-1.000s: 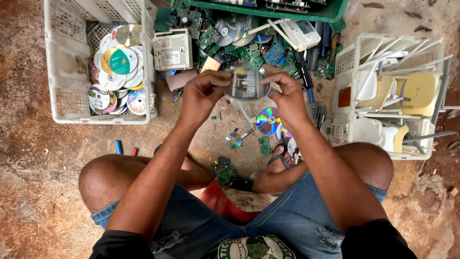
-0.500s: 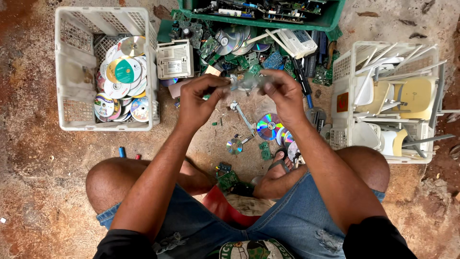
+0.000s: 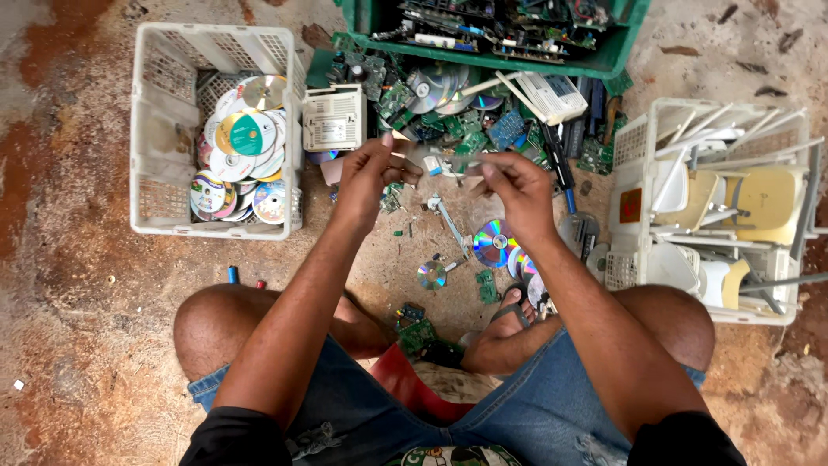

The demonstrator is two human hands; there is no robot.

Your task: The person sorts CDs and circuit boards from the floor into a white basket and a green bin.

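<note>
Head view. The person sits low on the dirt floor (image 3: 78, 345) with knees spread, both forearms extended forward and converging above a heap of scrap. The left hand (image 3: 369, 173) is raised with the wrist bent slightly inward; its thumb and fingers are pinched closed on one end of a thin clear plastic piece (image 3: 444, 159). The right hand (image 3: 516, 185) mirrors it, fingers curled and closed on the opposite end of the same piece, so the item is suspended between the two hands, over the scrap and in front of the green crate (image 3: 483, 39). The piece is seen nearly edge-on and is transparent, so its exact shape cannot be determined.

To the left stands a white basket (image 3: 159, 147) holding a pile of discs (image 3: 241, 155). To the right, a second white basket (image 3: 638, 224) holds white and yellowish plastic parts; its right side runs close to the frame edge. The green crate is cut off at the top edge and contains circuit boards. Between the crates lie circuit boards (image 3: 466, 129), a white boxy device (image 3: 333, 119) and loose discs. A shiny disc (image 3: 493, 243) lies on the ground just below the right hand, and a smaller disc (image 3: 431, 274) near it. A sandalled foot (image 3: 511, 312) shows between the knees. The person's torso and upper arms are cut off by the bottom edge.
</note>
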